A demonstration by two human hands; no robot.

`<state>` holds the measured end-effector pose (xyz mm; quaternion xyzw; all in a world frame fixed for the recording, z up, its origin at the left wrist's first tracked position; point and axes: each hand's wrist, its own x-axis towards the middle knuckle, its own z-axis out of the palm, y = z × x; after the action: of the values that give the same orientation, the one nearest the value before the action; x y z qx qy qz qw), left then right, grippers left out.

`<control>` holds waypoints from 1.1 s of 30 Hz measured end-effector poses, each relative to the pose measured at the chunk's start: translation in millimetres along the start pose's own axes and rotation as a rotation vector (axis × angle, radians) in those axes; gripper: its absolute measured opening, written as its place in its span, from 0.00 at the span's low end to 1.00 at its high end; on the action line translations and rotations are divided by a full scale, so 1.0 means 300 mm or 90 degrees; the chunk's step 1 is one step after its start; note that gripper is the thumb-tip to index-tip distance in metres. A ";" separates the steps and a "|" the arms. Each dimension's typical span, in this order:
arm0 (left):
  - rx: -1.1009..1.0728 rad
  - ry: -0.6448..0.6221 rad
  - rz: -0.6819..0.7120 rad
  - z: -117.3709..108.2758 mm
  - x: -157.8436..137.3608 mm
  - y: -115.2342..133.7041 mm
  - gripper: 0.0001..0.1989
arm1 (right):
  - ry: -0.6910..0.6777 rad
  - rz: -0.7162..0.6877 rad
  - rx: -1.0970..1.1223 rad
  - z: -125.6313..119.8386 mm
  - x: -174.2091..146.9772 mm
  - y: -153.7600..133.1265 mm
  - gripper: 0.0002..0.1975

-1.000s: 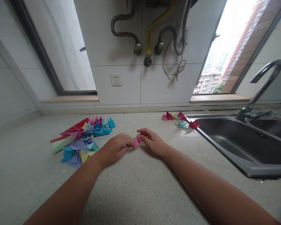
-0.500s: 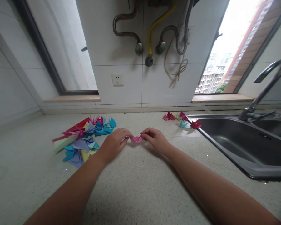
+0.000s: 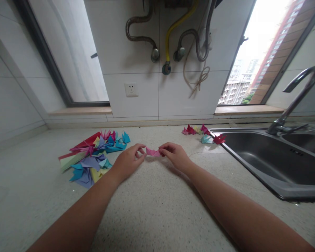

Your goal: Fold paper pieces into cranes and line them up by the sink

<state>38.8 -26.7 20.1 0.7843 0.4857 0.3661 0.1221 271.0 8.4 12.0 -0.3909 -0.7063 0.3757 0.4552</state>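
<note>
A small pink origami crane [image 3: 152,152] is stretched out between my hands, just above the counter. My right hand [image 3: 174,154] pinches its right end between thumb and fingertips. At the other end, my left hand [image 3: 130,159] has thumb and index finger parted, their tips right beside the paper's left point. To the left of that hand lies a pile of folded paper cranes [image 3: 90,162] in blue, purple, yellow, green and pink. Several more cranes [image 3: 190,129] in red, pink and pale yellow stand at the back right, with a pale blue one [image 3: 206,139] and a dark red one [image 3: 219,139] closer to the sink.
A steel sink [image 3: 252,164] with a faucet [image 3: 295,94] is set into the speckled counter [image 3: 157,210] on the right. Behind the counter, a tiled wall carries a socket [image 3: 131,90], a yellow pipe [image 3: 168,38] and metal hoses [image 3: 140,37]. Windows flank both sides.
My left thumb and index finger have spread apart at the crane's left end. The pink paper now sits slightly higher and flatter, still in my right hand.
</note>
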 end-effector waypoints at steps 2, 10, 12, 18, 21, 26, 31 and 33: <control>-0.012 -0.012 -0.005 0.004 0.000 -0.003 0.18 | -0.005 0.000 0.011 0.001 0.001 0.003 0.11; -0.026 -0.031 0.010 0.011 -0.005 -0.007 0.22 | -0.028 -0.006 0.025 0.009 -0.002 0.011 0.11; -0.029 -0.029 0.013 0.013 -0.004 -0.010 0.21 | -0.036 -0.006 0.021 0.011 -0.004 0.012 0.11; -0.030 -0.022 0.000 0.020 0.001 -0.022 0.21 | -0.050 -0.014 -0.012 0.007 -0.008 0.011 0.10; -0.026 -0.012 -0.005 0.023 0.005 -0.027 0.20 | -0.055 -0.011 -0.024 0.005 -0.007 0.014 0.10; -0.027 0.002 -0.016 0.028 0.009 -0.030 0.19 | -0.067 -0.013 -0.045 0.005 -0.006 0.028 0.11; -0.036 0.005 -0.023 0.034 0.012 -0.038 0.19 | -0.079 -0.009 -0.032 0.007 -0.006 0.030 0.11; -0.035 0.012 -0.027 0.036 0.014 -0.042 0.19 | -0.084 -0.009 -0.019 0.007 -0.005 0.031 0.11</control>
<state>38.8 -15.1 7.4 0.7667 0.4930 0.3840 0.1470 271.3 10.5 2.5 -0.3670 -0.7429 0.3871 0.4044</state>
